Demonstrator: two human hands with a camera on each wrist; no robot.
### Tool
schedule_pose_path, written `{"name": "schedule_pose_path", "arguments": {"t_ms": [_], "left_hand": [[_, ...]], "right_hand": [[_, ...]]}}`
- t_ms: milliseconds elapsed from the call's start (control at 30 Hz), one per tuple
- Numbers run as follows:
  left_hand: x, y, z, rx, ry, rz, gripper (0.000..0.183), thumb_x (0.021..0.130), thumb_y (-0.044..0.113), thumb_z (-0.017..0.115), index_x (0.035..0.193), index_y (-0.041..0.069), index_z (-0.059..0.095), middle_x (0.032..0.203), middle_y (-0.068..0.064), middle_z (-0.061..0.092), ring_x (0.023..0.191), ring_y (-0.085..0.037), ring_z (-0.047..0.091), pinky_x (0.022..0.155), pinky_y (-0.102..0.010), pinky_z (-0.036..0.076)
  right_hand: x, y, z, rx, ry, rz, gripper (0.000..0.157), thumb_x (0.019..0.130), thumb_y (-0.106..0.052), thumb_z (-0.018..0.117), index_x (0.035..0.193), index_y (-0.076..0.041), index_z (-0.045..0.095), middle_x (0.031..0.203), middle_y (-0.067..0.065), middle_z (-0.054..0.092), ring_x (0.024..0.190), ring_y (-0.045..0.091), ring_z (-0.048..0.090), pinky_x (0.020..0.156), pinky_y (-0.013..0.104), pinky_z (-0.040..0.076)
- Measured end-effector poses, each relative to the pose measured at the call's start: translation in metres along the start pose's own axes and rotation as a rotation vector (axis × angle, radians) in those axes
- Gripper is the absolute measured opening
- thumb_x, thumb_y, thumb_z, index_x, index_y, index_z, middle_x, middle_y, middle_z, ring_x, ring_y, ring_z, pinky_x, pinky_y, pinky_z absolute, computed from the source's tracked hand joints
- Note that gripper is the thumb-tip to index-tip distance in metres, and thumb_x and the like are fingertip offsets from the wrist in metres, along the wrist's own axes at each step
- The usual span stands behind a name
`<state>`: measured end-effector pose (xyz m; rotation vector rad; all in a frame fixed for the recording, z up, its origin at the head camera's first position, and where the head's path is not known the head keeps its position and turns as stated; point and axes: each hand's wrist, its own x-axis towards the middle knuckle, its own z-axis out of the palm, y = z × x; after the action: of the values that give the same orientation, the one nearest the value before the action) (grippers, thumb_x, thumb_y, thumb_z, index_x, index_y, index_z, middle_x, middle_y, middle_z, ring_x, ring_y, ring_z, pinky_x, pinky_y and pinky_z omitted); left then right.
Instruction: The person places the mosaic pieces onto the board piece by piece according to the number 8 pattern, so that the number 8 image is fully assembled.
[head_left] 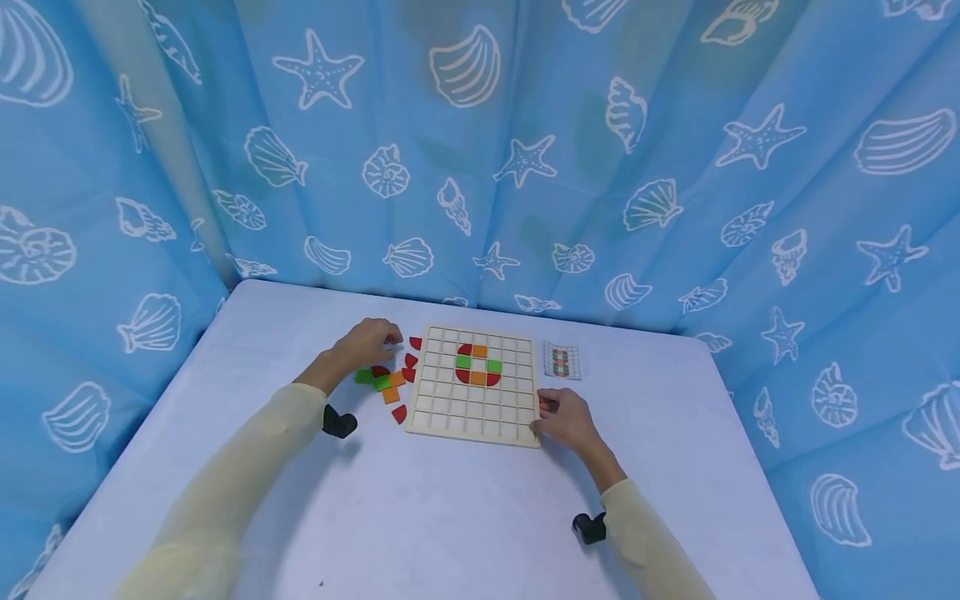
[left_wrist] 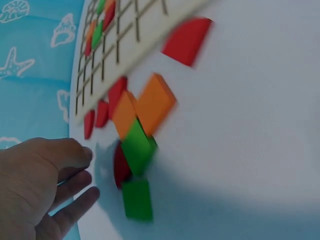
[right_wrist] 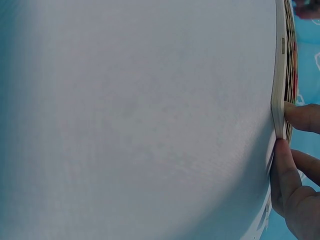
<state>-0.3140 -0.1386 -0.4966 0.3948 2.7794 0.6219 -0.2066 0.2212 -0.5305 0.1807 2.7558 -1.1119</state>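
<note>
A wooden grid board [head_left: 442, 408] lies on the table, with red, orange and green pieces set around a bare square in its upper middle. My right hand [head_left: 566, 419] holds the board's right edge near the front corner; in the right wrist view the thumb [right_wrist: 302, 117] lies over the edge and fingers are against its side. Left of the board, my left hand [head_left: 367, 343] hovers beside loose pieces, fingers loosely bent and nothing visible in them. Closest to it in the left wrist view are a dark red piece [left_wrist: 120, 167] and green tiles [left_wrist: 137, 200].
More loose pieces lie along the board's left side, including orange tiles [head_left: 391, 395] and a red quarter-round [head_left: 400, 413]. Right of the board is a small pattern card [head_left: 562, 361]. A blue shell-print curtain [head_left: 480, 167] hangs behind the white table [head_left: 420, 517].
</note>
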Motion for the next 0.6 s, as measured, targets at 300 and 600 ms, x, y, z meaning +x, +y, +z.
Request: {"name": "schedule_pose_path", "arguments": {"t_ms": [300, 600], "left_hand": [[-0.020, -0.025, -0.003, 0.042, -0.108, 0.137, 0.037, 0.080, 0.013, 0.079, 0.115, 0.010, 0.068, 0.107, -0.005, 0.062, 0.100, -0.022, 0.056, 0.088, -0.036, 0.053], [-0.021, -0.031, 0.002, 0.073, -0.077, 0.227, 0.029, 0.081, 0.012, 0.079, 0.110, 0.014, 0.073, 0.107, -0.004, 0.063, 0.102, -0.021, 0.056, 0.088, -0.036, 0.053]], "right_hand": [[0.000, 0.000, 0.000, 0.005, 0.001, -0.004, 0.063, 0.075, -0.009, 0.079, 0.133, -0.001, 0.056, 0.113, 0.010, 0.058, 0.103, 0.025, 0.055, 0.091, 0.038, 0.049], [0.001, 0.001, 0.000, 0.020, 0.003, 0.002, 0.063, 0.074, -0.008, 0.079, 0.133, -0.001, 0.056, 0.113, 0.010, 0.058, 0.103, 0.025, 0.055, 0.091, 0.039, 0.049]]}}
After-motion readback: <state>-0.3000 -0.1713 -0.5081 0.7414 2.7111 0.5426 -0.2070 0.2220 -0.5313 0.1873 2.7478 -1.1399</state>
